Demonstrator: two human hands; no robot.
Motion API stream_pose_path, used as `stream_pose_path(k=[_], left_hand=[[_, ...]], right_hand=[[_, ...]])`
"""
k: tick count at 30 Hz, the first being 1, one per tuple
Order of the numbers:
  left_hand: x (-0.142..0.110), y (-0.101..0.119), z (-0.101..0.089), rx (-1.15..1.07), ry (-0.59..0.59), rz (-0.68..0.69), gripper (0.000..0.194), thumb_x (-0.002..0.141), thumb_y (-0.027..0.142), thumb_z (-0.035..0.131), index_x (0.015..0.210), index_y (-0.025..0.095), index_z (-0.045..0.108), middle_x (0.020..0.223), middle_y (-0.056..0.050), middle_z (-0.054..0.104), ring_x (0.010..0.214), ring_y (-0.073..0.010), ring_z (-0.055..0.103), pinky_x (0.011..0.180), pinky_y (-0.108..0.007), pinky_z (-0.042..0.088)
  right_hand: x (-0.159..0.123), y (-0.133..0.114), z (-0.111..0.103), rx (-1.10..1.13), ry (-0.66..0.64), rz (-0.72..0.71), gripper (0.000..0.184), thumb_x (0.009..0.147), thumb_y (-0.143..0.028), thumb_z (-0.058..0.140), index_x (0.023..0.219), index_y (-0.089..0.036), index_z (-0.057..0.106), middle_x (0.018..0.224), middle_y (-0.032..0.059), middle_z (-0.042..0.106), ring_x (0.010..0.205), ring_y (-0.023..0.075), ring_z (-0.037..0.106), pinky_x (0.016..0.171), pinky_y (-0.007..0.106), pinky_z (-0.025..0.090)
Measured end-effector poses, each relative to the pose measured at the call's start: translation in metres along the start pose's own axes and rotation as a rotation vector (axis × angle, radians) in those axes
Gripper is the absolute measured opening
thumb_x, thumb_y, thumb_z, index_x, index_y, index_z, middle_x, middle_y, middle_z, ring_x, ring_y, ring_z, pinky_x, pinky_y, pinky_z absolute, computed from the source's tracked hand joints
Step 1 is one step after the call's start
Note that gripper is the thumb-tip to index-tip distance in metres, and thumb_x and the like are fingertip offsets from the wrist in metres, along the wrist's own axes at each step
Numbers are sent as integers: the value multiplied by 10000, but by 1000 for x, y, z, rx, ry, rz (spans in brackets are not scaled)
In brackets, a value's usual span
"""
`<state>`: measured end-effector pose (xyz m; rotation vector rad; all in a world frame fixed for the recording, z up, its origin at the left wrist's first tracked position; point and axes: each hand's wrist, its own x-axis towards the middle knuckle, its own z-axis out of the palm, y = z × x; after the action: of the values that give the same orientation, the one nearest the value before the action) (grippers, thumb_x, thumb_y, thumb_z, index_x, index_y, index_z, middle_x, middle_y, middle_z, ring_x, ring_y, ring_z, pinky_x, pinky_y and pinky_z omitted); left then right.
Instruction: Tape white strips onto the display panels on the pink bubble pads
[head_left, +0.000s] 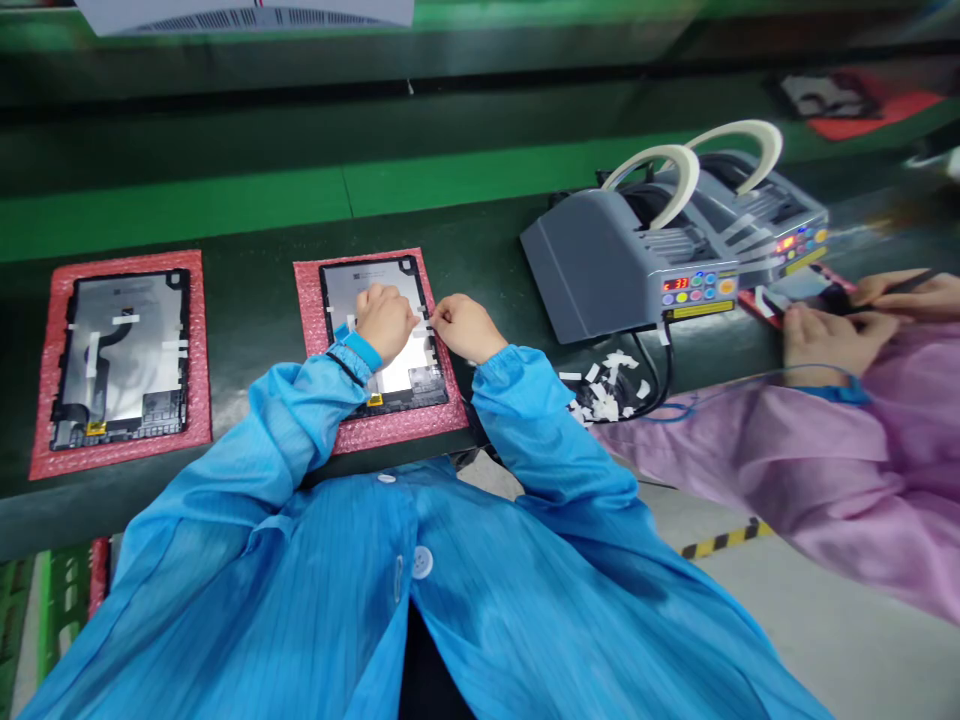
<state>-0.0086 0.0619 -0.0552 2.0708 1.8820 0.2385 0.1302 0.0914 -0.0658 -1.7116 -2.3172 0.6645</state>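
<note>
A tablet screen panel [409,372], silver with a black frame, lies on a pink bubble-wrap sheet [375,434] in front of me. Over the panel, my left hand [385,322] has its fingers curled closed near the right edge; a blue band circles that wrist. Just beyond the same edge, my right hand [466,327] is pinched, its fingertips beside small white tape pieces. What either hand grips is too small to make out. The fingertips of both hands are close together. Much of the panel's middle is covered by my left hand.
A second screen panel [154,350] rests on pink bubble wrap [196,400] at left. Two grey tape dispensers [592,265] stand at right, with white tape scraps [606,392] and cables before them. Farther right, a co-worker's hands [829,340] work on another piece.
</note>
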Motion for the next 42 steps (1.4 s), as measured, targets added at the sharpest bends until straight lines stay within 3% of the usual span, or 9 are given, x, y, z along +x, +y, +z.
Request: stream_pose_path(k=[6,12,18,21,24,29,33,37,42], left_hand=[[-2,-1,-3,-25,24,-46,185,828,308,577,789,150,667,978,-110,600,1101,-304,454,944,-446,328],[-1,-1,-1,-54,50,-67,164,806,318,608,850,166,649,1005,-99,601,1104,-304,459,953,-455,329],[-15,-19,-21,-3,92,-99,211,814,299,580,976,170,620,1107,-121,580,1146,-319,439,958,-452,344],[-43,-47,-42,80,183,-301,249,839,317,525,987,137,613,1134,-171,569,1161,-360,430,938,-471,367],[-70,-66,-49,136,95,-486,312,838,383,514,934,112,636,1074,-210,594,1110,-382,476,885,-473,415],[-79,-68,-34,78,14,-435,249,873,292,461,943,137,642,1057,-168,632,1070,-295,541,888,-392,445],[-77,-68,-31,-1,66,-405,241,894,243,439,992,105,610,1035,-157,651,1023,-255,586,905,-356,436],[-89,-88,-47,-119,143,-493,195,886,217,466,1007,126,589,985,-127,672,942,-229,626,820,-319,459],[-130,-161,-94,-196,392,-633,138,833,207,535,931,140,605,961,-72,676,915,-188,613,838,-283,451]], right_hand=[[-9,0,-7,23,59,122,121,779,-192,588,741,-129,683,790,78,649,767,172,584,758,284,435],[-40,-4,8,-31,133,-114,366,841,-66,375,1031,-100,686,945,123,627,902,204,544,852,328,422],[-48,-1,5,-204,77,-132,403,858,-105,342,1125,-66,642,1033,187,601,967,273,508,861,392,410],[-41,5,-3,-107,143,-25,319,840,-147,409,1009,-78,671,980,167,637,938,250,557,875,361,423],[-32,-1,-3,-46,117,124,215,818,-224,498,897,-137,677,945,135,665,891,235,601,818,341,449],[-25,-14,-3,163,55,222,134,759,-183,527,635,-177,576,740,88,655,792,210,614,757,322,459],[-30,-20,-6,760,-29,285,108,707,-280,577,719,-182,533,601,13,582,617,167,584,625,305,489],[-30,-46,-3,1092,-218,241,313,588,-319,696,837,-187,561,626,-3,605,562,148,592,544,279,504],[-14,-131,21,1145,-340,172,287,627,-192,691,820,-215,480,594,-63,596,496,95,566,454,207,489]])
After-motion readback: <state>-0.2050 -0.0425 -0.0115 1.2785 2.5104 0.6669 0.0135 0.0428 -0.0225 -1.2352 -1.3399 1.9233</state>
